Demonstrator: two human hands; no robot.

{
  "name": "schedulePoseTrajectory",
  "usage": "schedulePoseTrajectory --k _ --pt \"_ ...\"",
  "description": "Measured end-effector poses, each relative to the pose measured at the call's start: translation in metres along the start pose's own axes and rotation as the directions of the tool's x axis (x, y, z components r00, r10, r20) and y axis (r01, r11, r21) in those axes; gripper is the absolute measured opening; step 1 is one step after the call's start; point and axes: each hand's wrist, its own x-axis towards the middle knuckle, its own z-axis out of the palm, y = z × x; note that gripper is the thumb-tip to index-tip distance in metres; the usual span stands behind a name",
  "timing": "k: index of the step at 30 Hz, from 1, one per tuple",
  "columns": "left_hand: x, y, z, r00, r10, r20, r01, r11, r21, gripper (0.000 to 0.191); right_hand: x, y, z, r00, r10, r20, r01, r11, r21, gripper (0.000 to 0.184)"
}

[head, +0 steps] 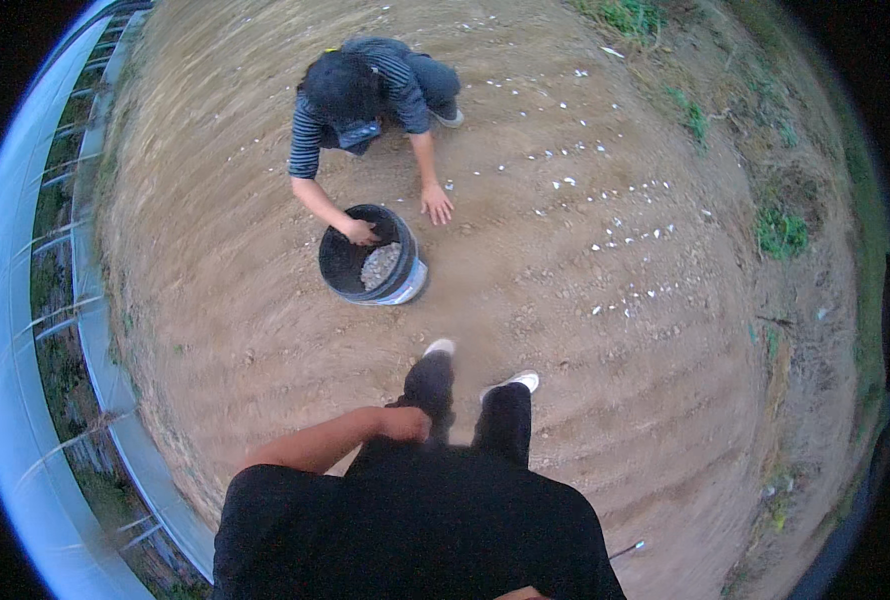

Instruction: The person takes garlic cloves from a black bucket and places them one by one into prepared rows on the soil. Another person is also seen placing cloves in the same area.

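Note:
My left hand [407, 424] is in front of my dark trousers, its fingers curled in and nothing visible in it. Only a sliver of skin [524, 594], perhaps part of my right hand or arm, shows at the bottom edge; its fingers are hidden. On the soil beyond my shoes stands a black bucket [340, 259] with a pale label, partly filled with greyish, lumpy pieces [381, 266]. Across from me a co-worker [374, 90] in a striped top crouches. One of their hands [361, 232] reaches inside the bucket; the other [436, 204] is spread at the ground.
Tilled brown soil [325, 360] bears shallow furrows. Rows of small white pieces [625, 238] lie on the right. Weeds [781, 232] line the right edge. A plastic-covered greenhouse structure [92, 330] runs along the left. A thin dark rod [626, 551] shows at lower right.

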Motion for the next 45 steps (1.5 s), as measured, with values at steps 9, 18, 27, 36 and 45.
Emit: schedulePoseTrajectory --k 9,18,27,36,45 --pt "0.003 -0.082 -0.009 0.896 -0.153 -0.416 0.018 0.951 -0.309 0.017 0.032 -0.037 -0.014 0.996 0.026 0.083 -0.023 0.999 -0.037 0.020" --pt "0.085 -0.212 -0.128 0.080 -0.261 -0.962 0.609 0.777 -0.160 0.047 0.177 -0.068 -0.055 0.990 0.144 -0.007 -0.107 0.767 0.632 0.017" --pt "0.095 -0.296 -0.213 0.406 -0.306 -0.861 0.615 0.789 0.009 0.038 0.345 -0.109 -0.090 0.978 -0.137 -0.154 0.168 0.964 0.205 0.033" --pt "0.125 -0.299 -0.172 0.302 -0.346 -0.888 0.696 0.716 -0.042 0.034 0.449 -0.265 -0.112 0.510 -0.649 -0.564 0.813 0.579 0.068 0.072" --pt "0.151 -0.293 -0.123 0.217 -0.144 -0.965 0.700 0.713 0.051 0.026 0.484 -0.290 -0.073 0.703 -0.545 -0.457 0.649 0.754 0.099 0.079"
